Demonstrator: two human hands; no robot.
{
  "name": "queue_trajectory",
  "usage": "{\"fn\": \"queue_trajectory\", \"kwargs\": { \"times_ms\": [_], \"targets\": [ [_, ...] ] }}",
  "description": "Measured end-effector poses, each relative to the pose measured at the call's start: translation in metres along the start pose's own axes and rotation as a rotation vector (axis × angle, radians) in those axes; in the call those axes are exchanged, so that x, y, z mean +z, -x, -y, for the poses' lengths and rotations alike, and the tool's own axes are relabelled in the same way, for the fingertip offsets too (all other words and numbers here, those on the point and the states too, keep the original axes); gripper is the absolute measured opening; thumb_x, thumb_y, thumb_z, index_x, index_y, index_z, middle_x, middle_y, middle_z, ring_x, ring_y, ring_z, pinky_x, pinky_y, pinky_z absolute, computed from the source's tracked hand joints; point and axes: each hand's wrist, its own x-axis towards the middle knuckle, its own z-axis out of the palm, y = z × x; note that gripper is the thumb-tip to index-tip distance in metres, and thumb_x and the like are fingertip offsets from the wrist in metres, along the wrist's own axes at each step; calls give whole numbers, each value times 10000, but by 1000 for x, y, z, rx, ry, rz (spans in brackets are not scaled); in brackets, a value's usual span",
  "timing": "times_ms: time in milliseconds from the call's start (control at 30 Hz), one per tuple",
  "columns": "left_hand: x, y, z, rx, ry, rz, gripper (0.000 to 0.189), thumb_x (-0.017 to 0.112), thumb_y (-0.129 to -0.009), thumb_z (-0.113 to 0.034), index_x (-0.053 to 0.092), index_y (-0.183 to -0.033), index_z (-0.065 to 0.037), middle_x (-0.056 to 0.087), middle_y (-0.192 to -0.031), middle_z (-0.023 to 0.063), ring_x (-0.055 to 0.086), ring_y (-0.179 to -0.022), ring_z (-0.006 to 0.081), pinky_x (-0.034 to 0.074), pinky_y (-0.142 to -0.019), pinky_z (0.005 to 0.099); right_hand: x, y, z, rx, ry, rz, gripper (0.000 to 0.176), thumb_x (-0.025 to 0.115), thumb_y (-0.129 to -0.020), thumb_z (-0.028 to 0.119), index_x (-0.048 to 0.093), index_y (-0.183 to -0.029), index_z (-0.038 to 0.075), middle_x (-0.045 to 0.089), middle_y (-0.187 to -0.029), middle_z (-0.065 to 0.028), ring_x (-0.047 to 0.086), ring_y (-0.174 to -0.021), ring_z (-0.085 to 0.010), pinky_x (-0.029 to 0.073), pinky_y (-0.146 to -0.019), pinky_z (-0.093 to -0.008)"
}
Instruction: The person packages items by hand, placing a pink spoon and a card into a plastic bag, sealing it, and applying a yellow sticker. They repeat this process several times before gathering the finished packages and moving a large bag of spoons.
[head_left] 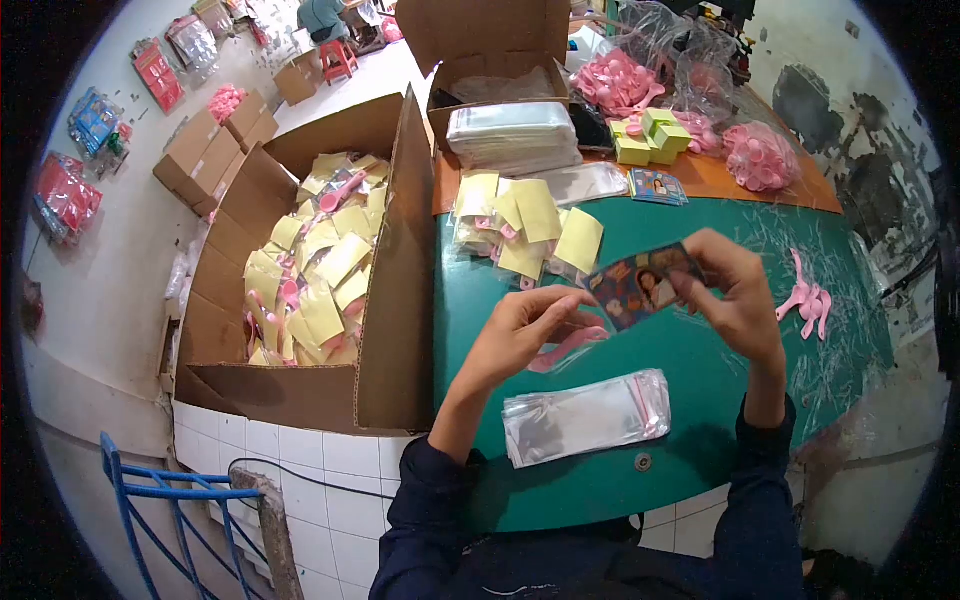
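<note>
My left hand (530,335) is closed round a clear plastic bag with a pink spoon (570,348) in it. My right hand (728,290) pinches a dark printed card (645,285), whose left end meets the bag's opening at my left fingers. Just below my hands, a stack of clear bags (590,415) lies on the green table (560,492). Several loose pink spoons (806,300) lie to the right of my right hand. Beyond my left hand is a pile of filled bags with yellow cards (535,212).
A large open carton (395,270) full of bagged spoons and yellow cards stands at the left. Along the table's back are more clear bags (512,130), yellow-green blocks (650,138), printed cards (657,187) and pink spoons in plastic (762,156). Another person (322,18) is far behind.
</note>
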Motion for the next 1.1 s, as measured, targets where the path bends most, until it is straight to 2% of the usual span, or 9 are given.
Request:
{"fn": "queue_trajectory", "kwargs": {
  "times_ms": [133,233,433,500,533,600,733,833,1100],
  "targets": [
    [2,-2,7,-10,-242,8,291,479,-941,-225,602,-979,36,669,-864,89,623,-794,103,498,-682,239,3,8,4,-34,177,49,147,596,-776,2,591,-921,-21,590,-785,-86,581,-644,-138,458,-557,-252],
    [6,0,6,-41,-255,16,283,490,-933,-220,608,-943,38,671,-827,74,601,-734,74,488,-652,234,5,12,0,-106,252,53,156,600,-760,-9,592,-915,-12,588,-785,-104,590,-653,-172,461,-564,-270],
    [6,5,6,-102,-20,-21,298,472,-943,-224,604,-942,42,662,-818,55,565,-673,63,478,-624,232,5,12,8,-115,287,106,148,587,-749,-49,573,-890,-6,569,-759,-113,591,-655,-190,460,-559,-294],
    [-1,5,12,-104,-117,14,308,449,-953,-225,578,-972,55,651,-890,108,616,-786,139,510,-703,266,6,11,8,-213,342,128,148,581,-750,-59,568,-887,-5,560,-749,-115,591,-637,-192,460,-557,-299],
    [-4,6,14,-106,-166,31,314,437,-959,-225,565,-987,61,646,-926,134,641,-843,177,525,-743,282,7,11,9,-170,311,135,147,579,-751,-61,568,-887,-4,560,-751,-115,590,-628,-189,460,-553,-298],
    [-3,7,13,-106,-198,20,316,433,-961,-225,564,-1010,58,646,-928,133,640,-847,175,524,-742,284,8,12,12,-85,250,149,145,574,-755,-63,567,-886,-2,559,-753,-114,589,-611,-185,459,-545,-297],
    [-3,7,16,-94,-205,26,319,431,-962,-228,564,-1042,50,646,-930,120,636,-845,162,521,-736,278,8,13,11,-131,295,134,143,560,-762,-73,566,-885,0,556,-751,-110,590,-603,-176,455,-529,-286],
    [5,9,13,-65,-59,-12,315,471,-944,-240,604,-1013,37,663,-837,35,573,-712,59,466,-651,218,8,13,14,-90,265,124,152,554,-752,-78,565,-882,1,556,-752,-112,594,-614,-196,455,-539,-297],
    [5,5,29,23,-329,-17,274,515,-920,-220,621,-1055,-7,655,-780,65,574,-674,93,480,-644,261,10,13,8,-153,378,237,145,592,-732,0,575,-875,14,566,-778,-142,588,-691,-308,461,-617,-362]
  ]
}}
